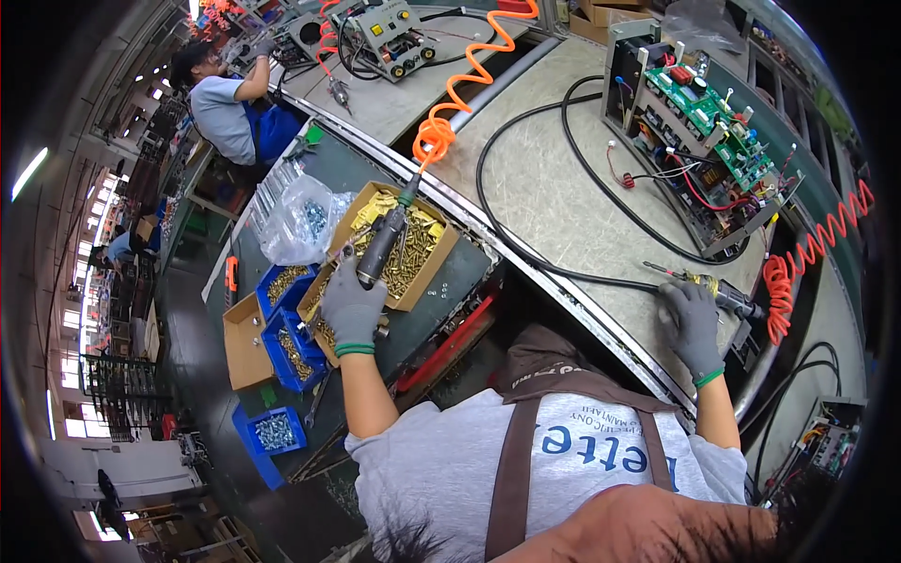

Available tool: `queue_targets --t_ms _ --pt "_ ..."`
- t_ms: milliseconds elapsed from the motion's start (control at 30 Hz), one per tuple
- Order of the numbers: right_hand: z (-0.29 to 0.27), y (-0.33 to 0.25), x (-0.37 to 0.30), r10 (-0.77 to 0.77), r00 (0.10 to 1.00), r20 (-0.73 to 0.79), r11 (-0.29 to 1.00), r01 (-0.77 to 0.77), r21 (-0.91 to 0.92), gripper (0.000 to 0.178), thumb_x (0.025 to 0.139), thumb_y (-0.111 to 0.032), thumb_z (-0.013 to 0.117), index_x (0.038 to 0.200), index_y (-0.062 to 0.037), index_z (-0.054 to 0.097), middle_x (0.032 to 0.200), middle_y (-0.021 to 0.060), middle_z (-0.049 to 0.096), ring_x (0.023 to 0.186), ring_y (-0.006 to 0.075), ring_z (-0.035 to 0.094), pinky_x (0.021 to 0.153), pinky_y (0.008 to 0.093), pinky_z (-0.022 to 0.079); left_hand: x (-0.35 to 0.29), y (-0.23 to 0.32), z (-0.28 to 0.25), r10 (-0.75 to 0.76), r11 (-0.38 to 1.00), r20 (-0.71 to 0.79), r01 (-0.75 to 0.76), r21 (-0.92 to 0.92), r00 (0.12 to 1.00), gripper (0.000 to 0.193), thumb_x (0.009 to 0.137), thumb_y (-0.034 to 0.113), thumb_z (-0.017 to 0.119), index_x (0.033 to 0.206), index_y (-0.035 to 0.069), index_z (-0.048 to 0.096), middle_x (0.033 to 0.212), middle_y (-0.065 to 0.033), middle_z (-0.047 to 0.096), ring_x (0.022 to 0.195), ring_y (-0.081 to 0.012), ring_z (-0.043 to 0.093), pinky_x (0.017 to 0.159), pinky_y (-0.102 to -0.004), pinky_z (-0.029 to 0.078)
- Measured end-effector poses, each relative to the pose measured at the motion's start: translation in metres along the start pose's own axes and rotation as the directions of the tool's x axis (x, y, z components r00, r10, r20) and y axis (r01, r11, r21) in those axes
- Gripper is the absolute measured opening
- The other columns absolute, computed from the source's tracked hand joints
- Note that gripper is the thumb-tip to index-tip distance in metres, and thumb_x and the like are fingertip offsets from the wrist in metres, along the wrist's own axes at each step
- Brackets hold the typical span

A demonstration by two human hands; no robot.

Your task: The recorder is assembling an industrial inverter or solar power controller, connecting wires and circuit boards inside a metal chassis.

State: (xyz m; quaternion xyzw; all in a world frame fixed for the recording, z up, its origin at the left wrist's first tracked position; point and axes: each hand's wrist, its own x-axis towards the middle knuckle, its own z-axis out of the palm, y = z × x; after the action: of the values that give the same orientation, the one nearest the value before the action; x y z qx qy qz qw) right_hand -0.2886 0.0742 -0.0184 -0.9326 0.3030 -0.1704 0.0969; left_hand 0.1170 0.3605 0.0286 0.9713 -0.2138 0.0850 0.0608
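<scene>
My left hand [353, 308], in a grey glove with a green cuff, is over the cardboard boxes of brass screws. One finger points up beside the dark air tool [383, 246], which hangs from an orange coiled hose. The other fingers are largely hidden, so I cannot make out a grip. To the right, my right hand [692, 324], gloved alike, lies with fingers stretched against an air screwdriver [721, 293] on the metal-topped bench. A black cable [601, 277] runs to its fingertips. Beyond stands an opened device with a green circuit board [718, 136].
Blue bins [291, 352] of brass and silver screws, a clear plastic bag [298, 223] and an orange-handled tool [231, 274] sit at the left. Orange coiled hose [469, 80] and red coiled hose [779, 296] hang over the bench. A co-worker [230, 113] works at the far left.
</scene>
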Motion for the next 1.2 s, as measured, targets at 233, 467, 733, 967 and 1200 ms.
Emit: queue_targets --t_ms 233,467,733,967,1200 --pt "-0.011 -0.017 0.006 -0.066 0.995 -0.077 0.989 0.075 0.124 0.029 0.075 -0.01 0.065 0.104 -0.0107 0.063 0.101 0.0105 0.061 0.097 0.0319 0.056 0.088 0.0429 0.043 -0.01 0.004 -0.014 -0.021 0.995 -0.133 0.008 -0.099 0.991 0.052 0.062 0.03 0.072 0.112 0.019 0.062 0.098 -0.0084 0.063 0.087 -0.0299 0.065 0.076 -0.0412 0.052" --pt "-0.027 -0.073 0.041 -0.123 0.992 0.012 0.743 0.084 0.664 0.037 0.08 -0.014 0.069 0.116 -0.0082 0.061 0.099 0.0099 0.064 0.082 0.0221 0.062 0.073 0.0322 0.049 -0.041 0.066 -0.066 0.234 0.832 -0.462 -0.422 -0.36 0.855 0.04 0.063 0.015 0.075 0.101 0.01 0.063 0.095 -0.0097 0.061 0.089 -0.0301 0.062 0.078 -0.041 0.05" --pt "-0.043 -0.094 0.058 0.173 0.981 0.086 0.014 -0.09 0.996 0.076 0.067 -0.027 0.08 0.13 -0.0018 0.046 0.109 0.0086 0.06 0.104 0.0184 0.057 0.096 0.0329 0.045 -0.109 0.202 -0.021 0.561 0.435 -0.441 -0.703 -0.562 0.7 0.039 0.062 0.016 0.078 0.094 0.007 0.058 0.087 -0.0122 0.057 0.081 -0.0336 0.059 0.069 -0.0422 0.048" --pt "-0.077 -0.067 0.038 0.146 0.989 0.018 0.45 -0.083 0.889 0.037 0.065 -0.011 0.081 0.091 -0.0093 0.055 0.086 0.0006 0.06 0.079 0.0095 0.058 0.071 0.027 0.049 -0.129 0.243 0.022 0.78 0.005 -0.326 -0.527 -0.85 0.533 0.045 0.07 0.024 0.08 0.105 0.004 0.059 0.089 -0.0107 0.056 0.077 -0.0269 0.059 0.068 -0.0366 0.05" --pt "-0.06 -0.096 0.071 -0.524 0.85 0.059 0.852 0.521 0.057 0.023 0.071 -0.026 0.067 0.088 -0.0123 0.061 0.083 0.0073 0.062 0.083 0.0269 0.061 0.073 0.0403 0.048 -0.076 0.268 0.045 0.782 0.499 0.595 0.759 -0.417 -0.187 0.044 0.089 0.029 0.061 0.127 0.01 0.048 0.12 -0.0094 0.054 0.084 -0.0187 0.064 0.073 -0.028 0.053"
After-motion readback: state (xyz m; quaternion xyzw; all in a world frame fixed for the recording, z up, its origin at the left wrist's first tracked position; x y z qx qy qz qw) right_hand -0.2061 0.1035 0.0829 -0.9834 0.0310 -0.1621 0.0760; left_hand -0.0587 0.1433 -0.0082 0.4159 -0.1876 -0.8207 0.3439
